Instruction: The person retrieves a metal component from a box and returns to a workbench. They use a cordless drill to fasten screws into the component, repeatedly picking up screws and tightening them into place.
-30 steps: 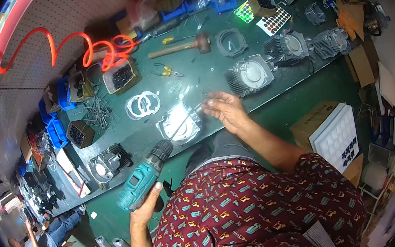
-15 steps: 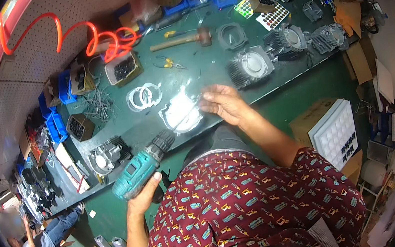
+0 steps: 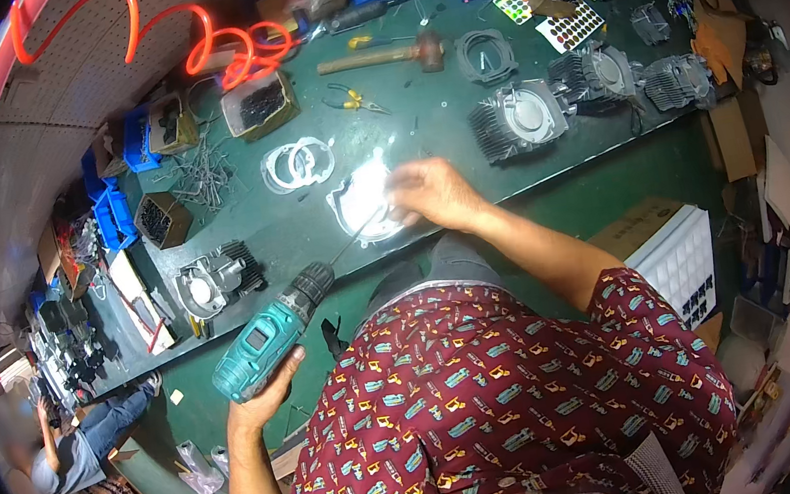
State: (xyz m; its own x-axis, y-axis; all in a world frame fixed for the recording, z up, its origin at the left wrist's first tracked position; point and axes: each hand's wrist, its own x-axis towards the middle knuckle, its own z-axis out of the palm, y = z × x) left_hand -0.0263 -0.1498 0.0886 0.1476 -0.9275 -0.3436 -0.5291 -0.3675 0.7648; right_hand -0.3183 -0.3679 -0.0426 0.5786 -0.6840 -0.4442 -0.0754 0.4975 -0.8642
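The left hand (image 3: 271, 384) is wrapped around the grip of a teal drill (image 3: 256, 352), which sits off the near edge of the surface (image 3: 429, 131), with its long bit (image 3: 352, 240) pointing right and away over a bright metal part (image 3: 360, 198). The right hand (image 3: 430, 192) is over the right side of that part, by the far end of the bit, its fingers bent and drawn together; whether they pinch anything cannot be told. Glare washes out much of the part, which lies at the near edge. Just beyond it, to the left, two thin gaskets (image 3: 280, 170) overlap. Farther off lie yellow-handled pliers (image 3: 354, 101), then a mallet (image 3: 429, 51), with a grey ring (image 3: 464, 59) to its right. Three finned parts (image 3: 520, 118) stand in a row on the right, and one finned housing (image 3: 209, 285) lies near, on the left. Beyond that housing are a pile of thin rods (image 3: 204, 178) and an open box (image 3: 258, 106) of small dark pieces. A coiled orange hose (image 3: 206, 39) hangs at the far left.
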